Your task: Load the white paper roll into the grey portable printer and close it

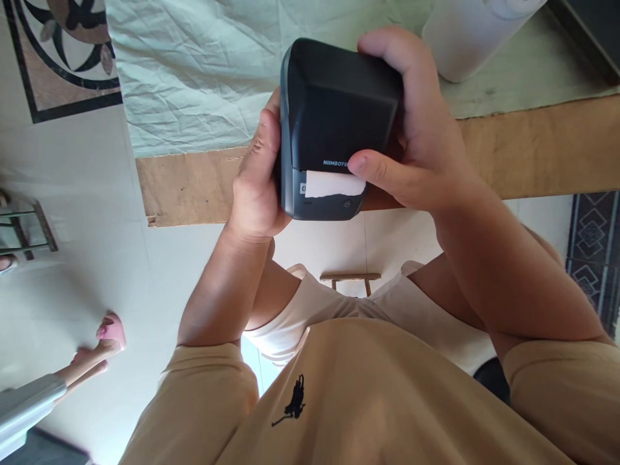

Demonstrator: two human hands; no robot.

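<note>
Right over the table edge (188,187), the printer (341,110) is gripped from both sides, left hand (256,181) and right hand (426,142) closed round it, probably to keep it steady with the paper (334,185) facing up.

- A brown wooden counter (537,147) showed bare along its near edge.
- A pale green, wrinkled cloth (203,77) lay over it.
- A white cylindrical container (465,42) stood on the cloth.
- A dark, straight-edged object (591,29) lay nearby.
</note>
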